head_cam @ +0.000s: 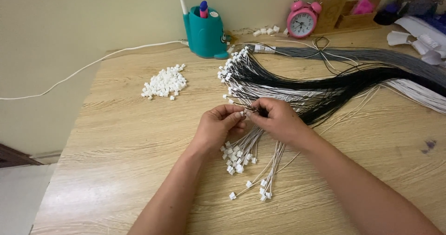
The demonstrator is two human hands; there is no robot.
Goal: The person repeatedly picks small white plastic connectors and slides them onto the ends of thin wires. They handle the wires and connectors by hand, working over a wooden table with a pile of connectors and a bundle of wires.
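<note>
Pinching a small white connector (245, 111) onto a wire end between left hand (218, 123) and right hand (278, 120) fingertips above the wooden table (116, 146); finished leads (241, 158) lying below, loose connector pile (165, 82) and long wire bundle (325, 84) remaining.

Thin white wire (254, 110) with small white plastic connector (245, 111), pinched mid-table, above loose finished wires (241, 156)
</note>
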